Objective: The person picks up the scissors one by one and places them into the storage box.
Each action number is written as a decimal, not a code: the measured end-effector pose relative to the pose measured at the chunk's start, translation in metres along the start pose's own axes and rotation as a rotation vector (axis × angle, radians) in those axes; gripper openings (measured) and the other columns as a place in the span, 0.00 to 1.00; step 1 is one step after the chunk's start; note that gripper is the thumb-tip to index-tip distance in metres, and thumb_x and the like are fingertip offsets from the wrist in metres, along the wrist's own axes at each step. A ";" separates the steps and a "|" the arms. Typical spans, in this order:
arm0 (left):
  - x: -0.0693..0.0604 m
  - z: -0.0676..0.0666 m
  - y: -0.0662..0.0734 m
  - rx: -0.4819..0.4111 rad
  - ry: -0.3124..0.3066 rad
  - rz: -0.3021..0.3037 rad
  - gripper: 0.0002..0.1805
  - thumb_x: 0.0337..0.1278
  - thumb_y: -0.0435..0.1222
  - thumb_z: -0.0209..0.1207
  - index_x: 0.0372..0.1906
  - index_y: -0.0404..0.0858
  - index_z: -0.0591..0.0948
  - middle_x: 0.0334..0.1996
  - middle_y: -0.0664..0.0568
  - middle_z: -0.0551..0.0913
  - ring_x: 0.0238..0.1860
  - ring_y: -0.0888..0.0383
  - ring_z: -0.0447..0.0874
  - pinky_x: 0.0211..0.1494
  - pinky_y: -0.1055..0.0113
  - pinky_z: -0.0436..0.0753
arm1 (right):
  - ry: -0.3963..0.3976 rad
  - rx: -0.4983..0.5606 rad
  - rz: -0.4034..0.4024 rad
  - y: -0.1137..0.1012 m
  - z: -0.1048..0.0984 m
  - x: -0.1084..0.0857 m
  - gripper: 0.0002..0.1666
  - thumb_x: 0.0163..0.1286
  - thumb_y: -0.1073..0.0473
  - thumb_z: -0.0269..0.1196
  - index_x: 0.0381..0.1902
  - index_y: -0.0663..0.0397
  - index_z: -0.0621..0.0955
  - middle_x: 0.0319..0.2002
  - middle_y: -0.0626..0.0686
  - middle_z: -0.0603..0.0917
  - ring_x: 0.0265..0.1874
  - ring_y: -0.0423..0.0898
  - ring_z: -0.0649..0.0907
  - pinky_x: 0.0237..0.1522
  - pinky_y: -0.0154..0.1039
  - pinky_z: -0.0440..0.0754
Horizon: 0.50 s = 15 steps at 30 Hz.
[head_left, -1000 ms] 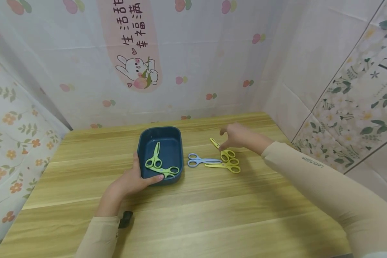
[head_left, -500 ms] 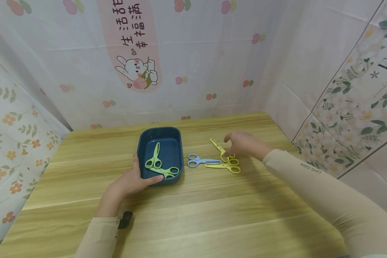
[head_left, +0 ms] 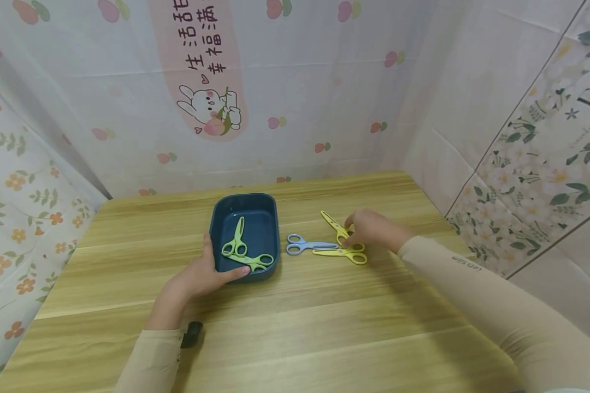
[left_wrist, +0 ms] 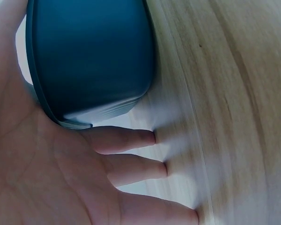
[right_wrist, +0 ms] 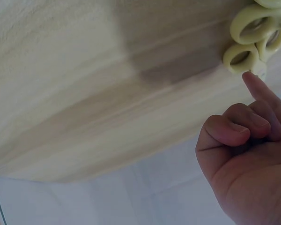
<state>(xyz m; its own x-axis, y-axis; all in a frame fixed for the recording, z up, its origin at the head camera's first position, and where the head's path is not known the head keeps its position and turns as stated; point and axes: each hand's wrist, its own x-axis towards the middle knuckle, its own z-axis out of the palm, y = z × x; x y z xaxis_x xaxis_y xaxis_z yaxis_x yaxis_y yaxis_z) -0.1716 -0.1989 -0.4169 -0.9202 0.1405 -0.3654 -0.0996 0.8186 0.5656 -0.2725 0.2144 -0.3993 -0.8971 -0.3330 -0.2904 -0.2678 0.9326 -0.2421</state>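
Note:
A dark blue box (head_left: 251,207) stands on the table with two green scissors, one (head_left: 235,240) lying across another (head_left: 257,261). My left hand (head_left: 201,273) rests at its near left corner, thumb along the rim. In the left wrist view, straight fingers (left_wrist: 131,168) reach the table beside the box. My right hand (head_left: 373,229) is over two yellow scissors, one (head_left: 330,219) slanted, the other (head_left: 331,252) nearer. Thumb and index finger stand apart about the yellow handles (right_wrist: 239,58); the other fingers curl inward. Blue scissors (head_left: 305,245) touch or nearly touch the nearer yellow ones.
The wooden table (head_left: 295,327) ends at a white curtain (head_left: 314,87) with printed fruit along its back edge. A floral panel (head_left: 546,164) stands at the right, and a flowered cloth (head_left: 24,218) hangs at the left.
My right hand has shifted toward the near side, from the slanted scissors' blades down to the yellow handles. The left hand and the box have not moved.

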 end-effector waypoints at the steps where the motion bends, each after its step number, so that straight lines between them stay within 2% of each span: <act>1: 0.000 0.000 0.000 0.000 0.000 -0.004 0.84 0.53 0.77 0.62 0.80 0.32 0.17 0.78 0.16 0.55 0.77 0.23 0.65 0.75 0.32 0.71 | -0.002 -0.002 0.004 0.000 0.001 0.000 0.37 0.64 0.44 0.77 0.62 0.62 0.85 0.62 0.62 0.87 0.65 0.61 0.82 0.70 0.59 0.78; 7: 0.000 0.000 0.000 -0.001 0.004 -0.001 0.84 0.53 0.77 0.62 0.80 0.32 0.17 0.79 0.16 0.55 0.77 0.23 0.65 0.75 0.32 0.71 | 0.017 0.034 0.020 0.001 0.006 0.004 0.37 0.64 0.44 0.77 0.63 0.61 0.85 0.59 0.59 0.89 0.59 0.56 0.84 0.68 0.57 0.79; 12: 0.000 0.000 0.000 0.002 0.001 -0.012 0.85 0.52 0.78 0.62 0.80 0.32 0.16 0.79 0.16 0.54 0.77 0.23 0.65 0.75 0.32 0.71 | 0.020 0.100 0.024 -0.001 0.007 0.010 0.37 0.66 0.46 0.77 0.65 0.64 0.84 0.65 0.61 0.86 0.67 0.59 0.82 0.73 0.59 0.75; 15: 0.000 0.001 0.000 0.002 0.000 -0.016 0.85 0.52 0.78 0.62 0.80 0.33 0.16 0.79 0.16 0.55 0.77 0.24 0.65 0.75 0.32 0.72 | 0.026 0.091 0.002 -0.002 0.007 0.014 0.35 0.66 0.48 0.76 0.64 0.65 0.84 0.65 0.62 0.86 0.69 0.61 0.81 0.74 0.59 0.75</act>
<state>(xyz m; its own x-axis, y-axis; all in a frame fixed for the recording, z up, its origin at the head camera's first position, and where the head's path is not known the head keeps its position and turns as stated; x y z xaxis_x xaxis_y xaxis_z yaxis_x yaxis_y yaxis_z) -0.1716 -0.1987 -0.4175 -0.9183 0.1277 -0.3746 -0.1135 0.8217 0.5585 -0.2825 0.2073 -0.4093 -0.9066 -0.3266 -0.2674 -0.2341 0.9162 -0.3252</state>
